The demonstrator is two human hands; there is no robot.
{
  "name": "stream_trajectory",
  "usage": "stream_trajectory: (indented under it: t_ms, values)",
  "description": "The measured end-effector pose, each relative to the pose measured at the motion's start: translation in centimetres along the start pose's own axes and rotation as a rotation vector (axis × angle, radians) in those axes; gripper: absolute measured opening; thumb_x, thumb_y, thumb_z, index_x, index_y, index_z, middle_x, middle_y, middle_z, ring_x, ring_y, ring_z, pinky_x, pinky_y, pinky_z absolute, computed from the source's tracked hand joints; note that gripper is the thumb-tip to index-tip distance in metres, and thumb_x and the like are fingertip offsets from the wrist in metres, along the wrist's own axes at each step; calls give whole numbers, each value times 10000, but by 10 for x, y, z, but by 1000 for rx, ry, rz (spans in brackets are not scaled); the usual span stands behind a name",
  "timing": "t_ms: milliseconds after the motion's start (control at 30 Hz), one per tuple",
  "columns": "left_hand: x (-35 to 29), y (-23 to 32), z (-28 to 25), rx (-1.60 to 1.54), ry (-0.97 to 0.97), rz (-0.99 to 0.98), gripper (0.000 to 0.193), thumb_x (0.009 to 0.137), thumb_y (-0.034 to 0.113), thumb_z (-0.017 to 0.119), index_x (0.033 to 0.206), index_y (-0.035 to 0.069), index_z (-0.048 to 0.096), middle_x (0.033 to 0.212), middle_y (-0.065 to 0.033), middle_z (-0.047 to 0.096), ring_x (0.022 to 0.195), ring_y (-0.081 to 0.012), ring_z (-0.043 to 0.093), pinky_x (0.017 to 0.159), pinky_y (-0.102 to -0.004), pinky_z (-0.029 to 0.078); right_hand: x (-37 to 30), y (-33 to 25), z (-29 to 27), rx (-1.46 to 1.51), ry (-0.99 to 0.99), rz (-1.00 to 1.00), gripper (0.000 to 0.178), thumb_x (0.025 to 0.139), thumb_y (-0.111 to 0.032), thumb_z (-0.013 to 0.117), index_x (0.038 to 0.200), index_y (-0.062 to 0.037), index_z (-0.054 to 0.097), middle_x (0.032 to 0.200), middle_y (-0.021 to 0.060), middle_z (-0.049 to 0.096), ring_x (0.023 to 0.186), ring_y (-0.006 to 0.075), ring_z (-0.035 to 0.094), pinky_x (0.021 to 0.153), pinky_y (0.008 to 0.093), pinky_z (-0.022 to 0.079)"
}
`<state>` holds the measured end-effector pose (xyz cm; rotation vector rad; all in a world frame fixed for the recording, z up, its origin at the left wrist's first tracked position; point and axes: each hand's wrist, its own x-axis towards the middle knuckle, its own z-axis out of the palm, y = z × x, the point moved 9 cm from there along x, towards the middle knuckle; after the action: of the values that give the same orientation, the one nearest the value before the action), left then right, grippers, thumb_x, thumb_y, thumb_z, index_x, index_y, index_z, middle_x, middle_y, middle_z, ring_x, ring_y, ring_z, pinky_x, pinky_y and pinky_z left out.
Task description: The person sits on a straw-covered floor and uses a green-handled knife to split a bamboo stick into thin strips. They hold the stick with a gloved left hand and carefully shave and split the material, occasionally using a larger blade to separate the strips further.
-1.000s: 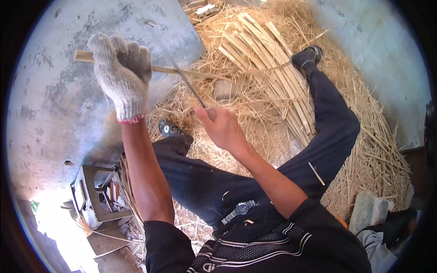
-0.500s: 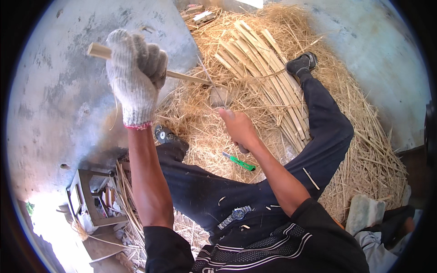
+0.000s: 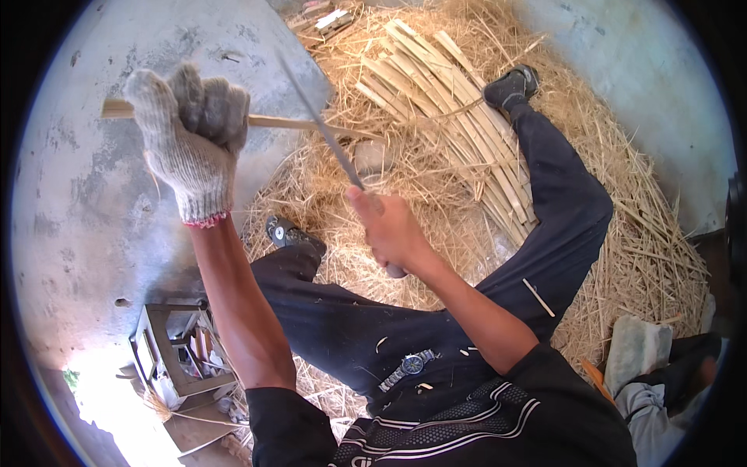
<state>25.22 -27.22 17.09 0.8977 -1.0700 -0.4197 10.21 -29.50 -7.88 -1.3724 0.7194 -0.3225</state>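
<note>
Gloved left hand (image 3: 191, 144) fisted around a thin, light, stiff bamboo strip (image 3: 299, 123) held level above the straw pile's (image 3: 622, 233) left edge; bare right hand (image 3: 389, 229) clamped on a knife (image 3: 327, 136), blade meeting the likely splintery strip.

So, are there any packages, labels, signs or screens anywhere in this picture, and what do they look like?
No packages, signs or screens show.
Wristwatch: lies on the dark trousers at the lap, round blue dial, metal band; the nearest thing to a display.
Wooden crate: lower left on the concrete floor, open box holding small odds and ends, too blurred to tell any labels.
</note>
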Motion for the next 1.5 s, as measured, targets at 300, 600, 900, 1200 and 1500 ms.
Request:
stream_trajectory:
  t_ms: [300,600,900,1200,1500]
  values:
    - [-7,1,16,41,-39,-6,555,879,537,697,604,157,400,491,49,265,402,-95,221,388,-263,196,23,-34,7,-81,41,-191,705,965,-630,465,606,-32,563,516,101,540,548,237,591,574,416,463]
    - [-16,-1,7,-27,112,-36,563,880,531,696,597,163,379,504,50,251,413,-106,204,405,-268,192,21,-21,8,-177,131,-254,647,986,-553,473,663,-3,578,534,129,541,520,258,563,558,432,460]
    - [-19,7,-10,14,91,14,592,894,587,649,580,179,356,473,58,229,395,-96,183,385,-275,173,9,-35,17,-149,139,-325,629,981,-558,484,678,-18,594,534,115,535,522,260,561,563,437,472]
    - [-25,16,-34,14,136,61,576,908,542,653,582,180,346,476,52,211,409,-104,175,380,-293,161,9,-27,22,-142,82,-212,648,967,-579,525,647,-16,549,513,67,477,490,177,479,495,408,386]
    - [-18,9,-12,-50,140,25,544,894,488,693,590,169,375,492,53,246,417,-103,201,415,-277,208,42,11,2,-263,166,-207,612,973,-531,506,660,-10,574,543,107,548,470,239,520,529,431,442]
